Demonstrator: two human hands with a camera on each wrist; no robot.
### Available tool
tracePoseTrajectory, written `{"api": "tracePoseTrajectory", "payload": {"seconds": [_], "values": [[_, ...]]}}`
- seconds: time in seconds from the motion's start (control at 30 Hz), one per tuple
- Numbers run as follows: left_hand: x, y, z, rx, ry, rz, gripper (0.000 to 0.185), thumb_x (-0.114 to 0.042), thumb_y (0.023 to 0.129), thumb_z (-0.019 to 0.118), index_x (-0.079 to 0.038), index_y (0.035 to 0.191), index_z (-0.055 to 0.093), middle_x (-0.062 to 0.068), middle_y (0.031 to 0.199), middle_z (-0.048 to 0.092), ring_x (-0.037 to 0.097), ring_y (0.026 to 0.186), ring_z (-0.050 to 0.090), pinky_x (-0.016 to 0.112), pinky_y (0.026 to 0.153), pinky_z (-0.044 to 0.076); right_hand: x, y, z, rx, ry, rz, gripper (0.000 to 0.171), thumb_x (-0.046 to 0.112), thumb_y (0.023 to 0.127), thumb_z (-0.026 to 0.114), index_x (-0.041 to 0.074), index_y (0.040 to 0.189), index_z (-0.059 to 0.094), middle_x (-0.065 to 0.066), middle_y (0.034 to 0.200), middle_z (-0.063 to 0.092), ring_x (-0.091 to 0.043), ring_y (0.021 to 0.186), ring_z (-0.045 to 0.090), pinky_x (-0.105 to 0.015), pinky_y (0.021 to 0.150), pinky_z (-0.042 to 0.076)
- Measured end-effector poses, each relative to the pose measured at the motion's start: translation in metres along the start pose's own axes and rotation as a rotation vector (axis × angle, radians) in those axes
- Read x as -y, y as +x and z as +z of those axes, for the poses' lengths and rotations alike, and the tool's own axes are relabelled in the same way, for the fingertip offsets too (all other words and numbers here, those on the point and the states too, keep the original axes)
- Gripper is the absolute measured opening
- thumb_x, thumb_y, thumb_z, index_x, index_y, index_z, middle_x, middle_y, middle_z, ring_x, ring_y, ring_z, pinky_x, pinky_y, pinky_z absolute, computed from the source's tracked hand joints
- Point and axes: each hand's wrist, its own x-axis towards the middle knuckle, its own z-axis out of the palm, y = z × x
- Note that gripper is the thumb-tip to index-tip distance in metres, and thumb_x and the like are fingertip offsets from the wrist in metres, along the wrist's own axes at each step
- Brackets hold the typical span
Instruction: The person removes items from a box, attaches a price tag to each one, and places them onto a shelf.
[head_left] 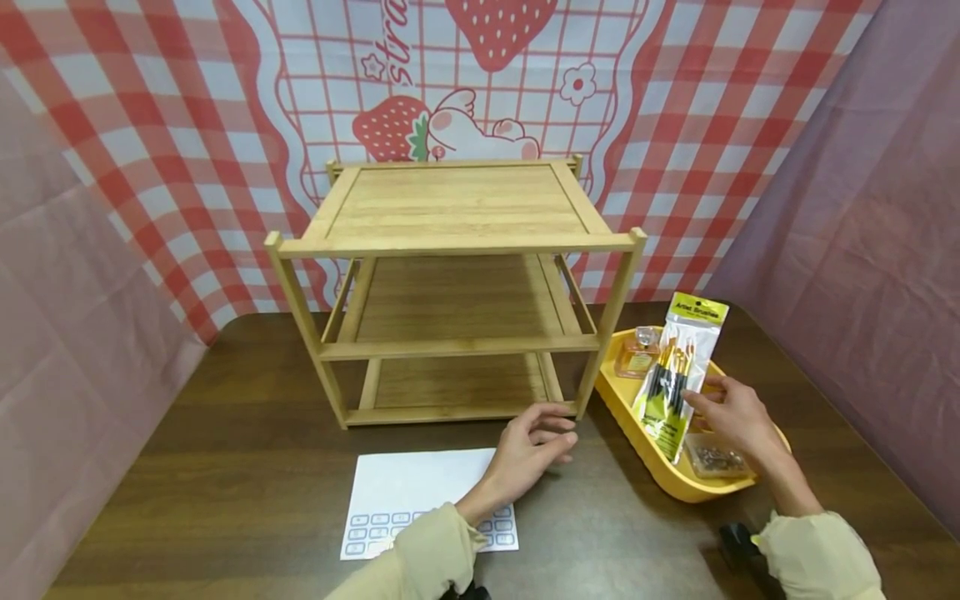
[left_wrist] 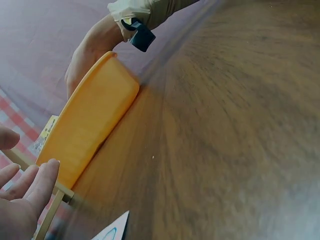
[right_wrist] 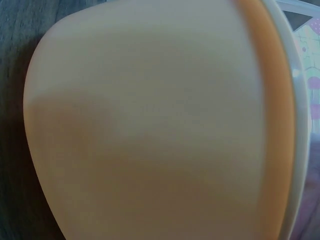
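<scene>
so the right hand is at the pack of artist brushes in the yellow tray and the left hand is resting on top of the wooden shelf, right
Not quite. The left hand is down on the table in front of the wooden shelf, not on its top, as the head view shows. The right hand is indeed at the pack of artist brushes in the yellow tray.

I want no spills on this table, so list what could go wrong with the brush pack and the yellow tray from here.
1. The right hand only pinches the brush pack at its edge; lifted like that, it may swing and slip.
2. The pack leans by a small glass bottle in the yellow tray; dragging it out could topple the bottle.
3. The tray stands close against the wooden shelf leg, so a tug might knock it.
</scene>
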Motion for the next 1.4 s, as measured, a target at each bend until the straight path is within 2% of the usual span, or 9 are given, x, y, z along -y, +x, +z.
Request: {"api": "tracePoseTrajectory", "payload": {"seconds": [0.17,0.37,0.73,0.87,0.97,1.2,1.4], "values": [[0.003,0.003,0.006,-0.008,-0.041,-0.018,0.037,0.004,0.098,0.065,0.013,0.133,0.054,0.036,0.121,0.061,0.056,0.106,0.063,0.039,0.082,0.062,-0.001,0.002,0.000,0.019,0.029,0.006,0.069,0.024,0.109,0.053,-0.028,0.144,0.023,-0.044,0.124,0.053,-0.024,0.085,0.071,-0.033,0.070,0.061],[0.005,0.006,0.013,-0.031,-0.089,-0.049,0.038,0.007,0.096,0.065,0.014,0.132,0.054,0.036,0.120,0.061,0.056,0.106,0.062,0.035,0.080,0.062,-0.001,0.005,0.001,0.039,0.055,-0.012,0.068,0.021,0.110,0.051,-0.029,0.145,0.020,-0.047,0.127,0.052,-0.021,0.084,0.071,-0.032,0.070,0.061],[0.005,0.010,0.023,-0.049,-0.154,-0.091,0.040,0.004,0.096,0.066,0.014,0.133,0.055,0.027,0.122,0.064,0.047,0.110,0.064,0.035,0.085,0.061,-0.001,0.009,0.002,0.075,0.091,0.010,0.066,0.021,0.110,0.052,-0.026,0.146,0.023,-0.040,0.123,0.060,-0.018,0.085,0.070,-0.033,0.070,0.061],[0.007,0.011,0.027,-0.048,-0.191,-0.099,0.040,0.006,0.096,0.065,0.015,0.133,0.054,0.028,0.122,0.063,0.047,0.110,0.064,0.034,0.084,0.061,-0.002,0.010,0.002,0.073,0.094,0.007,0.065,0.019,0.110,0.052,-0.027,0.145,0.023,-0.040,0.121,0.061,-0.017,0.084,0.070,-0.033,0.070,0.061],[0.007,0.012,0.030,-0.052,-0.218,-0.102,0.039,0.007,0.096,0.065,0.015,0.133,0.054,0.030,0.122,0.063,0.042,0.107,0.066,0.033,0.083,0.061,-0.002,0.010,0.002,0.074,0.107,-0.002,0.064,0.019,0.109,0.052,-0.027,0.144,0.024,-0.041,0.121,0.060,-0.017,0.084,0.070,-0.033,0.070,0.061],[0.007,0.013,0.036,-0.060,-0.243,-0.101,0.036,0.008,0.095,0.065,0.012,0.131,0.057,0.024,0.118,0.066,0.018,0.093,0.067,0.033,0.082,0.061,-0.003,0.013,0.001,0.087,0.102,0.039,0.069,0.025,0.109,0.052,-0.025,0.146,0.022,-0.042,0.126,0.057,-0.018,0.085,0.070,-0.034,0.071,0.061],[0.008,0.015,0.041,-0.071,-0.278,-0.107,0.036,0.009,0.095,0.065,0.012,0.131,0.057,0.018,0.115,0.068,0.023,0.097,0.068,0.030,0.080,0.061,-0.005,0.013,0.002,0.083,0.104,0.018,0.064,0.021,0.109,0.052,-0.026,0.143,0.026,-0.039,0.120,0.061,-0.017,0.083,0.070,-0.033,0.070,0.061]]}}
